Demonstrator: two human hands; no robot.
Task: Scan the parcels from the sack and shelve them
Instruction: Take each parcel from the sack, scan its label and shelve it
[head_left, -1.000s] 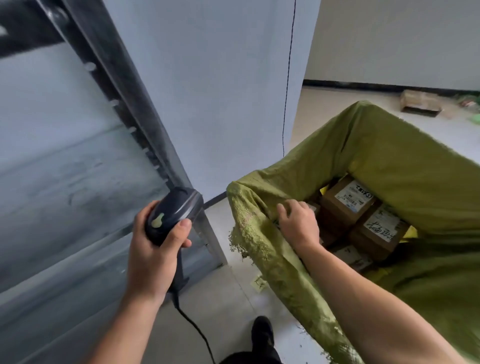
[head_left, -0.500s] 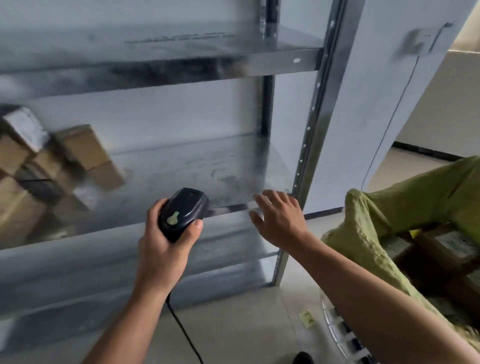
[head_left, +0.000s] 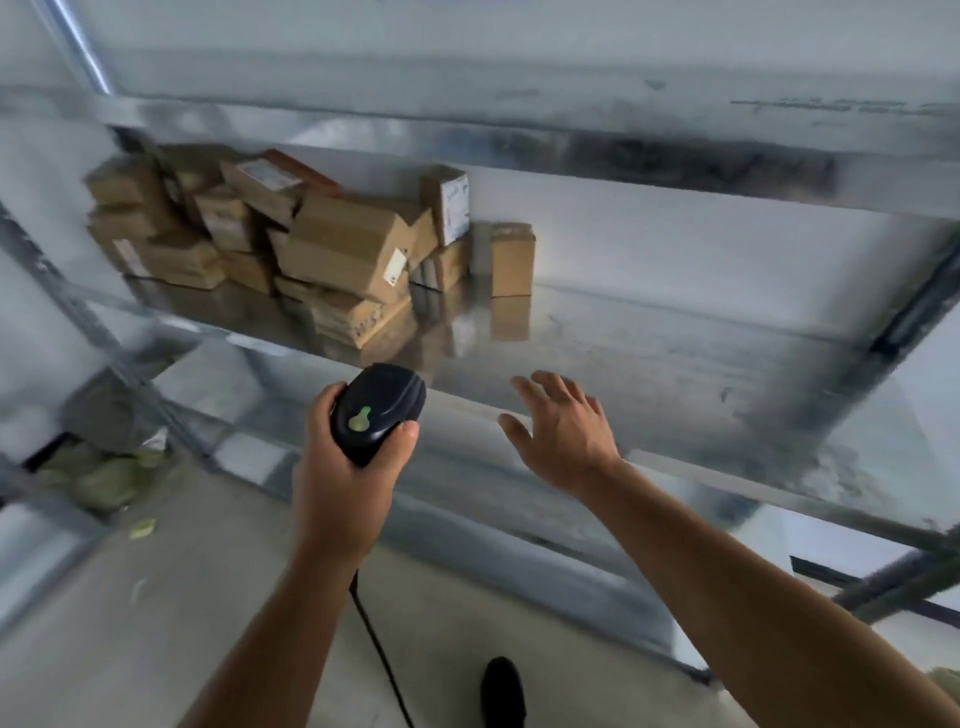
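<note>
On the steel shelf (head_left: 675, 332), toward its left end, a heap of brown cardboard parcels (head_left: 343, 244) is piled, with one small carton (head_left: 512, 260) stood on end just to the right of the heap, its long axis upright. A black barcode scanner (head_left: 379, 410) is gripped in the left hand (head_left: 337, 467), fingers and thumb wrapped round its body, and its cable (head_left: 379, 649) hangs toward the floor. The right hand (head_left: 566, 436) is held open and empty, fingers spread, near the shelf's front edge, before the bare stretch of shelf. The shelved parcels lie up and to the left of both hands, with the upright carton nearest the right hand. No parcel is held and the sack is not seen, so another parcel is judged to be needed, and the free right hand is the one suited to fetch it.
</note>
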